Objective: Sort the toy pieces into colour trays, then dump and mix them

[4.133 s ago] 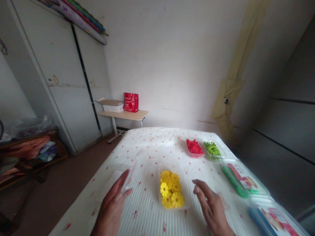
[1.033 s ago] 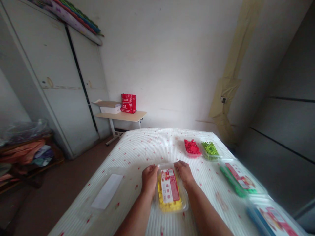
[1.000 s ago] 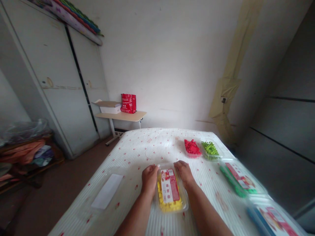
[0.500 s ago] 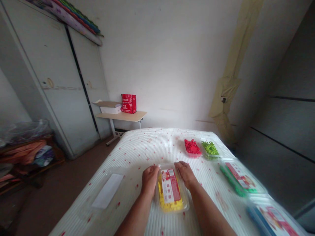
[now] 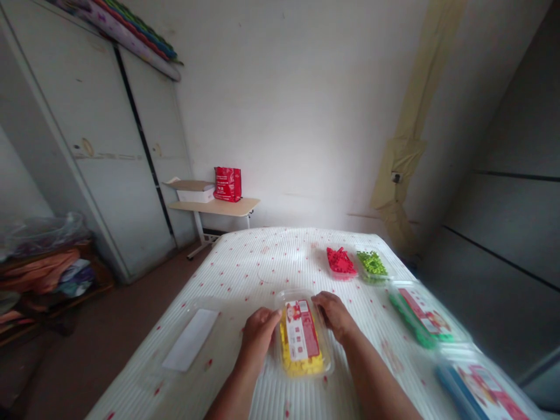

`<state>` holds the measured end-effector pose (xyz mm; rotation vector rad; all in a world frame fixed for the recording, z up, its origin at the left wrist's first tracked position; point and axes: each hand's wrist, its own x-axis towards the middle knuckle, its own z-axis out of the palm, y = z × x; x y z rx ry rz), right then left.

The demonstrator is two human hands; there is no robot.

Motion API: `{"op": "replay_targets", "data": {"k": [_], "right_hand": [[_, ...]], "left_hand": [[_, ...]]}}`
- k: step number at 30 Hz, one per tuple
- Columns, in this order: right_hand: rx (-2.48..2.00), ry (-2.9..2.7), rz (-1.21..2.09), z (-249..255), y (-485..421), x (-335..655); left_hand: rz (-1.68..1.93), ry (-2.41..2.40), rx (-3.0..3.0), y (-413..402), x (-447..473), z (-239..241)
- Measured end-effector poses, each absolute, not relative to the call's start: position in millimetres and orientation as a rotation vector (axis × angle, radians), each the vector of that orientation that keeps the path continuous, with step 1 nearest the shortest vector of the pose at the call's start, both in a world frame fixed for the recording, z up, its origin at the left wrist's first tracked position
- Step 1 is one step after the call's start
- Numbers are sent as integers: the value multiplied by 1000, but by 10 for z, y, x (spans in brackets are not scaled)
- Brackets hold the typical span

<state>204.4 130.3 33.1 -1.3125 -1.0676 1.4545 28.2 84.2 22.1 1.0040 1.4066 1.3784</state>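
A clear plastic box [image 5: 303, 338] full of yellow pieces lies on the bed-like padded surface in front of me, its lid on and a red and white label on top. My left hand [image 5: 259, 328] grips its left edge, thumb on the lid rim and fingers curled down the side. On the opposite edge my right hand [image 5: 333, 313] holds the far right part of the rim; its fingertips are partly hidden. To the left lies a clear lid [image 5: 192, 338] with a white label underside facing up.
At the far right stand open boxes of red pieces [image 5: 340, 262] and light green pieces [image 5: 371, 265]. Nearer on the right are lidded boxes of green pieces [image 5: 426, 315] and blue pieces [image 5: 481, 385]. A small table [image 5: 236, 207] with a red bag [image 5: 228, 184] stands behind.
My left hand has slid down the box's left side towards me, and my right hand has shifted slightly nearer along its edge. The yellow box stays in about the same place.
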Motion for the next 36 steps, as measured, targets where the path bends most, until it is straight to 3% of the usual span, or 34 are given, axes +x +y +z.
{"op": "replay_targets", "data": {"k": [36], "right_hand": [[-1343, -1203, 1496, 425, 1053, 2212]], "left_hand": [[1344, 1395, 1009, 747, 304, 155]]}}
